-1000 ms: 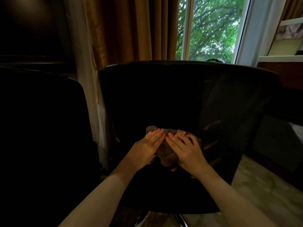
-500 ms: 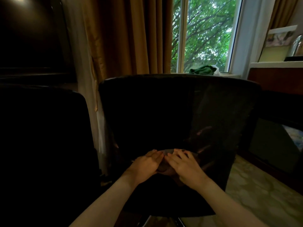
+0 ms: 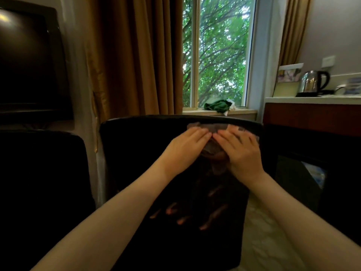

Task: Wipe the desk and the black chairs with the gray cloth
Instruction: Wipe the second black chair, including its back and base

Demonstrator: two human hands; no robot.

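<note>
The back of a black chair (image 3: 136,153) fills the middle of the head view, facing me. A gray cloth (image 3: 213,127) lies flat against its backrest just under the top edge. My left hand (image 3: 185,147) and my right hand (image 3: 240,151) both press the cloth against the chair with straight fingers, fingertips almost touching. Most of the cloth is hidden under the hands. A second black chair (image 3: 43,182) stands to the left. The desk (image 3: 312,112) with a white top and dark front is at the right.
A dark TV (image 3: 29,61) is at the upper left. Brown curtains (image 3: 136,55) hang beside the window (image 3: 218,51). A green cloth (image 3: 218,106) lies on the sill. On the desk stand a steel kettle (image 3: 312,83) and a tissue box (image 3: 289,73).
Both hands have slid the gray cloth up the chair back, from low on the backrest to just under its top edge. The camera view has tilted upward.
</note>
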